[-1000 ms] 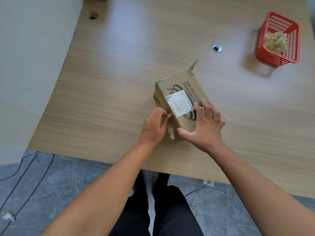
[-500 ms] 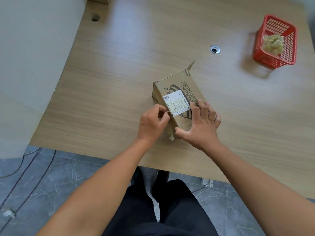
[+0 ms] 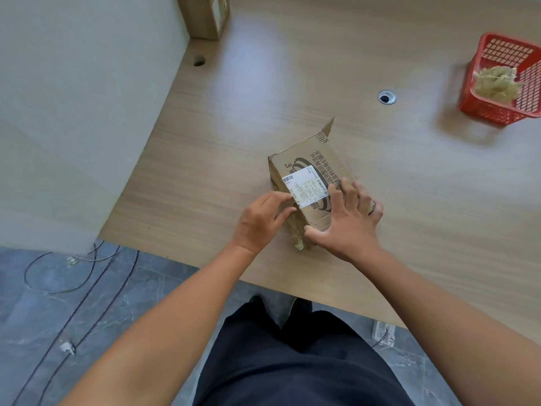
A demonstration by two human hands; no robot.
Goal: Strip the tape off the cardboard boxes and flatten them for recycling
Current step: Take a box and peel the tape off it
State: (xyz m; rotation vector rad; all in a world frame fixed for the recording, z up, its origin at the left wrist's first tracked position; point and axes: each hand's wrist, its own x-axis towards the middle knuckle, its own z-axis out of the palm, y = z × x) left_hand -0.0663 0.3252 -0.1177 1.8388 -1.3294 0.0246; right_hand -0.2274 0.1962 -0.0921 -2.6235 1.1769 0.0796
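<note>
Right hand (image 3: 348, 227) presses the box (image 3: 295, 158) down, fingers spread flat. Left hand (image 3: 262, 221) curls its fingers at the label (image 3: 304, 186) edge; grip unclear.

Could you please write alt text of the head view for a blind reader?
A person's right hand presses flat on a small cardboard box on a wooden table while the left hand pinches at its edge beside a white label. A red basket holding a yellowish wad sits far right.
</note>
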